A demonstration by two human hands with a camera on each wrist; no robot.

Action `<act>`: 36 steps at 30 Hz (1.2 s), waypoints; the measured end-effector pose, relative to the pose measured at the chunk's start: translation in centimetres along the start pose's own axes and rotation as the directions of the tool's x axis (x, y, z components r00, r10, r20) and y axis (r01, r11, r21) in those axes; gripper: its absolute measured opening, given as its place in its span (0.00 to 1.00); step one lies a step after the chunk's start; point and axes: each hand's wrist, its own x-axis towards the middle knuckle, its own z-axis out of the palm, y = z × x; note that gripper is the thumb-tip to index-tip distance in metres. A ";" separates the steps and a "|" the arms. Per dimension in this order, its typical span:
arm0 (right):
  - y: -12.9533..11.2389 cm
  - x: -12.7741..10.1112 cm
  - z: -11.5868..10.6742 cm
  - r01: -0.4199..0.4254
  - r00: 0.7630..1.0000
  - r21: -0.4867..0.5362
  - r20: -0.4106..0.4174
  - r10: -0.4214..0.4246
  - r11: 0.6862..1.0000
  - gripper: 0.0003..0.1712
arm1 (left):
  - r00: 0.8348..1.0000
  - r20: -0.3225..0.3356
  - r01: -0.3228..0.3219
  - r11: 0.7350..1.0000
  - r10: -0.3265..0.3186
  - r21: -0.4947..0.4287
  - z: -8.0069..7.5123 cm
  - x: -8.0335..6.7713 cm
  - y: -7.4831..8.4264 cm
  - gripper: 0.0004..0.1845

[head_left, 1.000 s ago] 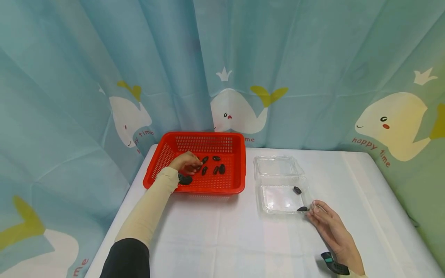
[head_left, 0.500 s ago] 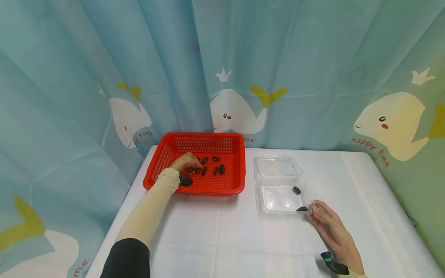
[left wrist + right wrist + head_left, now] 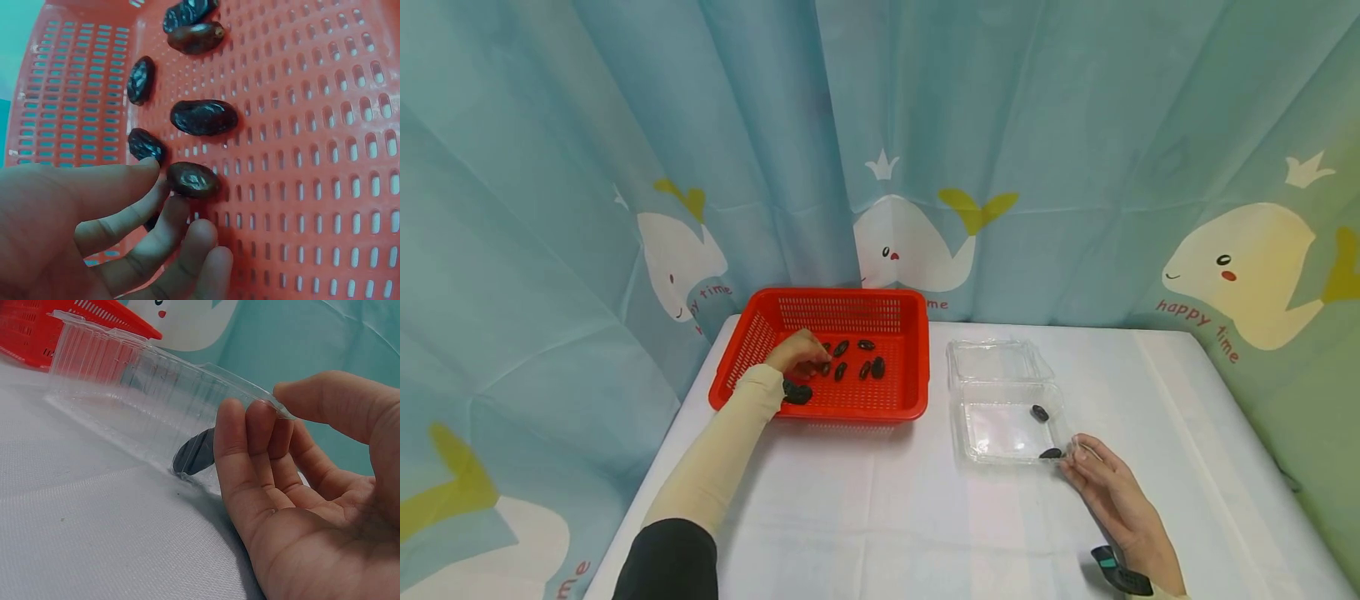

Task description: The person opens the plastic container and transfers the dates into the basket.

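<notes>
In the head view my left hand [image 3: 800, 353] is inside a red plastic basket [image 3: 912, 398] over dark, glossy dates [image 3: 878, 367]. The left wrist view shows its fingers loosely bent, with a date [image 3: 195, 180] lying just beyond the fingertips. Another date [image 3: 147, 146] is close by the thumb tip; contact is unclear. My right hand [image 3: 1122, 498] pinches the near right corner rim of a clear plastic clamshell box [image 3: 125, 375] between thumb and fingers. The box lies open with two dates [image 3: 1040, 412] in it. One date [image 3: 194, 452] sits near that corner, partly hidden by a finger.
A white cloth [image 3: 925, 517] covers the table. The box's clear lid [image 3: 996, 360] is folded back toward the curtain [image 3: 1060, 167], which hangs behind the table and at the sides. The basket's perforated walls [image 3: 78, 81] rise around the dates.
My left hand has shifted slightly left, and the date by its fingertips shows more fully. My right hand and the box stay where they were.
</notes>
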 end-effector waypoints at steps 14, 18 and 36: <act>0.0 -0.1 -0.2 0.006 0.999 0.022 0.040 -0.006 1.000 0.12 | 0.988 0.086 -0.118 0.987 0.128 -0.110 0.3 -2.0 2.7 0.18; 0.0 -0.1 -0.1 0.004 0.999 0.036 0.040 -0.005 0.999 0.12 | 0.984 0.088 -0.143 0.984 0.153 -0.108 0.8 -2.6 3.6 0.20; 0.4 -0.1 0.4 0.018 1.000 -0.019 -0.014 -0.018 1.000 0.12 | 0.943 0.092 -0.308 0.943 0.320 -0.130 4.0 -6.4 7.2 0.10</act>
